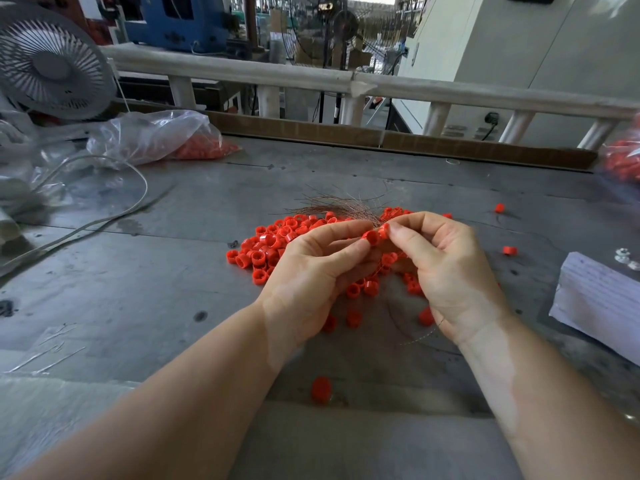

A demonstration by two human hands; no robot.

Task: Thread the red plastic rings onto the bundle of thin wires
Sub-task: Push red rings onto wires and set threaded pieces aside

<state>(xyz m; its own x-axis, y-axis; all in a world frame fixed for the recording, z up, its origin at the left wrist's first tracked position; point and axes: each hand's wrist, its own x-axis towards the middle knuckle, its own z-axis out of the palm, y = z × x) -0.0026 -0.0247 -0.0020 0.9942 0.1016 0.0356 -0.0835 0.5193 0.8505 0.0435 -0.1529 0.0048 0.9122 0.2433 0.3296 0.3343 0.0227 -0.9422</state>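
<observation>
Both hands meet above the middle of the grey tabletop (145,278). The left hand (311,271) pinches a red ring (372,237) between thumb and forefinger, its other fingers curled beneath. The right hand (446,268) pinches a second ring (383,231) touching the first, and a thin wire (420,336) trails out below its wrist. The bundle of thin wires (332,206) fans out just behind the fingertips, its loose ends spreading toward the far edge of the tabletop; whether either held ring is already on a wire cannot be told. A pile of red rings (270,247) lies under and to the left of the hands, with strays scattered around: one near the near edge (321,389), two toward the right edge (509,250). At the far left corner lie a clear plastic bag (149,133) holding more red pieces, a white cable (104,220) and a grey fan (52,64). A white ribbed block (599,303) sits at the right edge, and another bag of red pieces (623,161) shows at the far right corner
</observation>
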